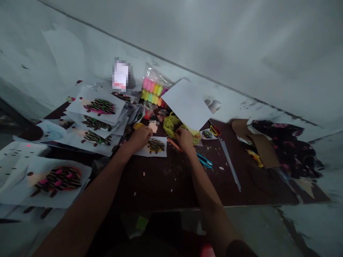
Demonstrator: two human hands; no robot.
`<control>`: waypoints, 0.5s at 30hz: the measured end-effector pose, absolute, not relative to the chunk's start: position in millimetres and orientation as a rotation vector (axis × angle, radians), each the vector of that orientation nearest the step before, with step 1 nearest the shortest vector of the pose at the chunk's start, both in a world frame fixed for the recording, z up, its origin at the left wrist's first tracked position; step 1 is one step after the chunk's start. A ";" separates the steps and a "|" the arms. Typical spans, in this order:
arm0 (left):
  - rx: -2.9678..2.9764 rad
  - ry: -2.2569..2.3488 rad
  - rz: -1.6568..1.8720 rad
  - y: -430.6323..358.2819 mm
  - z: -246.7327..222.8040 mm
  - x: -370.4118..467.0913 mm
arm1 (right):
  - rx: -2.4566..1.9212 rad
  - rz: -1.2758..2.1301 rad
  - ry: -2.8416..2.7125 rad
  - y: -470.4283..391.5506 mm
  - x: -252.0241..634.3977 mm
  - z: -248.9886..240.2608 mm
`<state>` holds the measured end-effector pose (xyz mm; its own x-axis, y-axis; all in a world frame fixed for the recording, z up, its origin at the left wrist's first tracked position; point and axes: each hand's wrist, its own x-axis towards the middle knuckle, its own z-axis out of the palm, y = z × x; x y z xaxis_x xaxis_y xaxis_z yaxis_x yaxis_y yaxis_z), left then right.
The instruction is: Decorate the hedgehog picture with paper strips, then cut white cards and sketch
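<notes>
My left hand [142, 137] rests at the left edge of a small sheet with a hedgehog picture [157, 145], its fingers curled together. Whatever lies between those fingers is hidden. Just beyond them is a pale pink lump [153, 126], with a yellow piece [138, 126] beside it. My right hand [184, 139] is closed at the near side of a crumpled yellow-green plastic bag [171, 123], fingertips against it; dark material shows inside. An orange stick-like tool [174, 145] lies beside that hand. Blue-handled scissors [205, 160] are partly behind my right forearm.
Stacked hedgehog pictures [98, 107] cover the table's left side. A bag of coloured clay [155, 87] and a white sheet [187, 103] lean by the wall. To the right are red-and-yellow scissors [215, 130], clear grey strips [229, 164], cardboard [265, 150] and dark floral cloth [292, 150].
</notes>
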<state>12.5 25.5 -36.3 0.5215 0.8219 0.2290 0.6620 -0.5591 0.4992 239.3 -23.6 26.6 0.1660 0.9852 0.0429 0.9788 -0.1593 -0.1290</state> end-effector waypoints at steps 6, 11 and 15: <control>2.437 1.203 0.659 26.3 -36.8 11.4 | -2.305 0.035 -1.954 -6.3 241.5 30.6; 2.430 1.202 0.673 27.1 -38.8 11.9 | -2.395 0.058 -2.037 7.5 236.8 29.3; 2.434 1.186 0.693 27.6 -41.2 12.5 | -2.441 0.006 -2.036 10.1 236.2 23.1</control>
